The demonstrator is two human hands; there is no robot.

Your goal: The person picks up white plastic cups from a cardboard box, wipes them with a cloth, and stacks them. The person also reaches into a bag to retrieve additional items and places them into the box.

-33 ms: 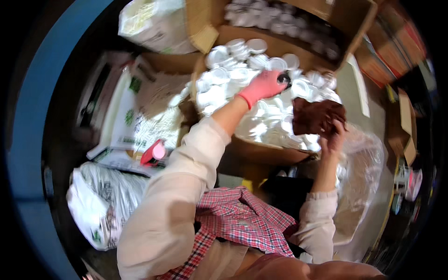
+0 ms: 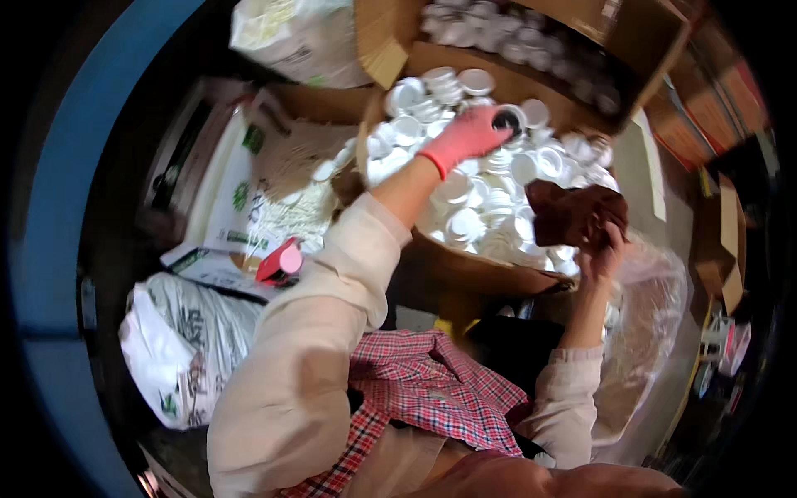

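Left of the gloved left hand (image 2: pixel 475 135), a white carton wall (image 2: pixel 229 189) bears green emblems and dark lettering. Nearer the body, a crumpled white bag (image 2: pixel 187 353) carries dark characters and a small green mark. Farther out, left of that hand, a white sack (image 2: pixel 300 48) shows faint print. Blur and creases leave the wording unreadable.

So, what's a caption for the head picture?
Pink-gloved left hand over a box of white lids, right hand holding brown cloth.

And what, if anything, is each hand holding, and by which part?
The right hand holds a brown cloth by its lower right part. Whether the gloved left hand, over white lids, grips one cannot be told.
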